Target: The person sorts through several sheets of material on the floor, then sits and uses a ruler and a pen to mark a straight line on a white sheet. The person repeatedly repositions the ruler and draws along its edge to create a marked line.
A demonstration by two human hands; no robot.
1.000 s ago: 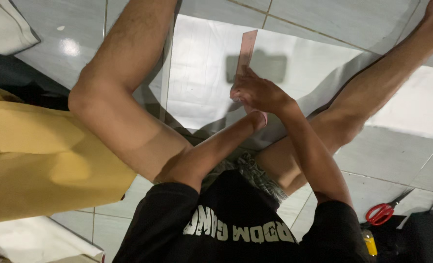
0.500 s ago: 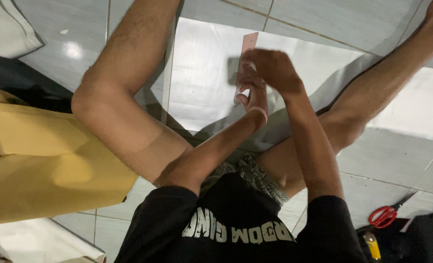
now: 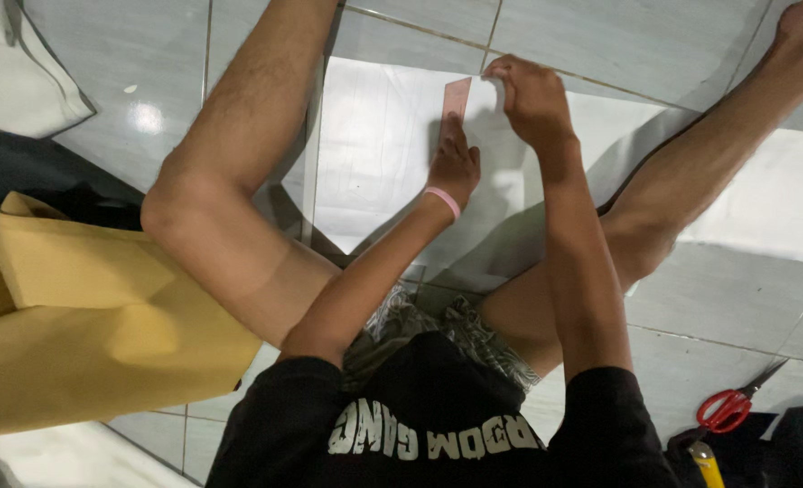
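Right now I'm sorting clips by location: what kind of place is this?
Probably a room at home or a small workshop: the person sits on a grey tiled floor, with a white sheet, red-handled scissors and tan card around.

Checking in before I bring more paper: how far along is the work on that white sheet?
Done: the sheet lies flat on the floor between the legs, ruler laid on it. In hand: the left hand presses the ruler down; the right hand works at its far end, what it holds hidden. To do: no line or cut shows yet, and the scissors lie untouched aside.
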